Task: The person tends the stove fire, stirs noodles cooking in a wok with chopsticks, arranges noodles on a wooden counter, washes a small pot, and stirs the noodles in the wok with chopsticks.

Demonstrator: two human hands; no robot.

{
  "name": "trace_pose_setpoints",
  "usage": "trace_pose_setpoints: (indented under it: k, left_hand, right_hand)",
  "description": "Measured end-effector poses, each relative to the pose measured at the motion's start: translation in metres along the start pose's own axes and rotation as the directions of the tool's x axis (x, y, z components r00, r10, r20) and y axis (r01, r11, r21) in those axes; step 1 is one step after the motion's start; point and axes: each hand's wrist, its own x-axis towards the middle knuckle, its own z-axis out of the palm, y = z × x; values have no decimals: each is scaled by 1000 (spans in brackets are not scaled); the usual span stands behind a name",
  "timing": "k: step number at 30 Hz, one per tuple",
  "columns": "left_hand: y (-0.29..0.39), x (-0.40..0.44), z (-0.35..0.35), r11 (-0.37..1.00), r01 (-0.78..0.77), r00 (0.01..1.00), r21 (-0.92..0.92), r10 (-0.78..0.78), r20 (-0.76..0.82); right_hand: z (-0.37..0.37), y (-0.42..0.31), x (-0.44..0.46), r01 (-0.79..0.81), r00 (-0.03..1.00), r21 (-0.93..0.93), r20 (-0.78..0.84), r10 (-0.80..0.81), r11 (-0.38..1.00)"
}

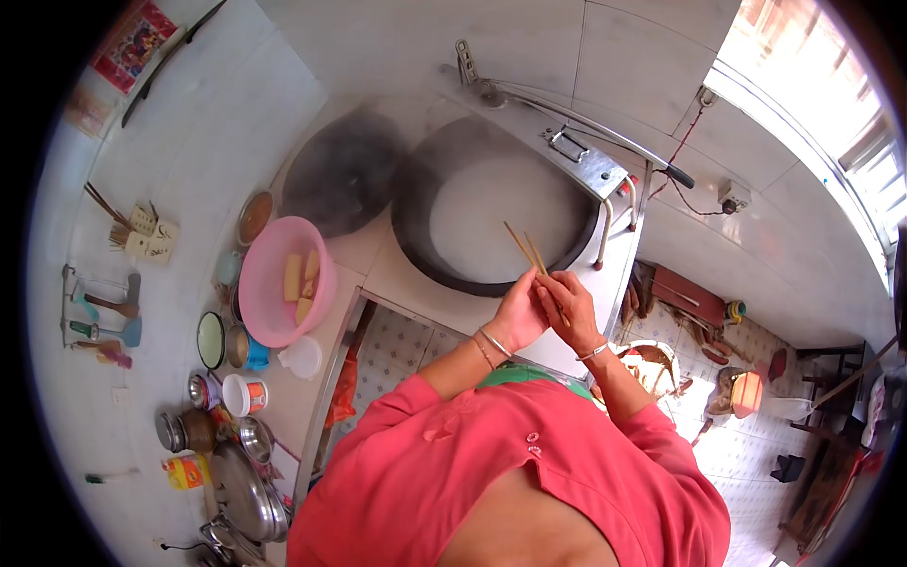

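Observation:
A pair of wooden chopsticks (pixel 525 248) points up and away from me, tips slightly apart, over the near side of a large black wok (pixel 412 222). My right hand (pixel 571 312) is closed around their lower part. Pressed against it, my left hand (pixel 518 317) also has its fingers closed at the chopsticks, though part of its grip is hidden. Cloudy whitish liquid (pixel 496 213) fills much of the wok, and steam rises from it. Both hands are just in front of the wok's near rim.
Left of the wok lie a dark round lid (pixel 342 170) and a pink basin (pixel 324 288) holding pale yellow blocks. Several bowls, pots and a white tub (pixel 236 395) line the left counter. A metal box with a handle (pixel 576 156) and a black-gripped lever stands behind the wok.

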Motion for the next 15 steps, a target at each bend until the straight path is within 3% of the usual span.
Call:
trace_pose_setpoints:
  k: [6,8,15]
  left_hand:
    - [-18,15,18,997,69,997,-30,-70,-25]
    - [-26,23,15,994,105,994,-39,-103,35]
    - [-49,42,19,992,120,992,-42,-121,-25]
  right_hand:
    - [-28,13,-9,19,998,37,-57,-17,999]
    - [-39,18,-13,12,998,39,-54,-10,999]
    - [-51,36,-20,-126,990,77,-57,131,989]
